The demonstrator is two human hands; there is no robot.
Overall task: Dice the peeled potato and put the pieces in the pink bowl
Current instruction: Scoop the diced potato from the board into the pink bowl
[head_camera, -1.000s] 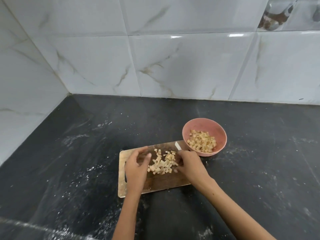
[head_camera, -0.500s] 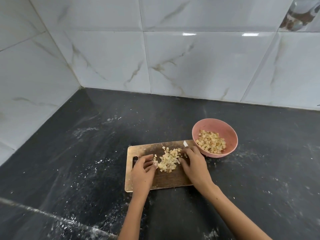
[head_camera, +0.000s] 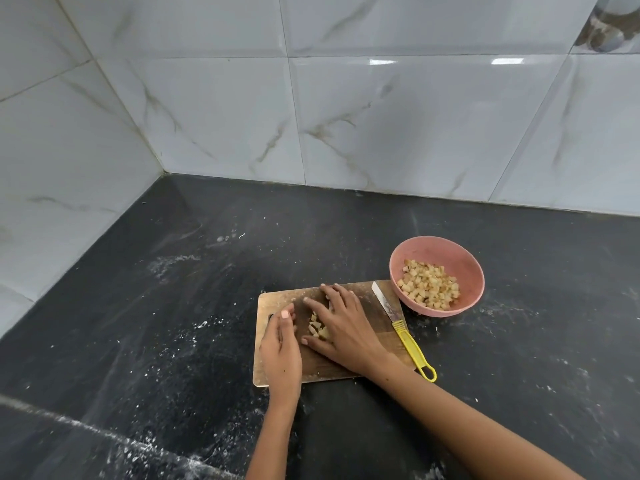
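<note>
Potato pieces [head_camera: 318,329] — knife [head_camera: 398,323] lies between them and pink bowl [head_camera: 467,268].

Two bare forearms enter from the bottom edge, no sleeves in view on either. Left hand [head_camera: 281,355] and right hand [head_camera: 343,329] both bare: no gloves, rings, watch or bracelets visible at wrists or fingers. Left thumbnail looks pale pink, short and rounded, possibly polished, can't tell for sure. Other nails short, too small to judge. Small dark dot on back of left hand. Rest of the person out of frame.
</note>
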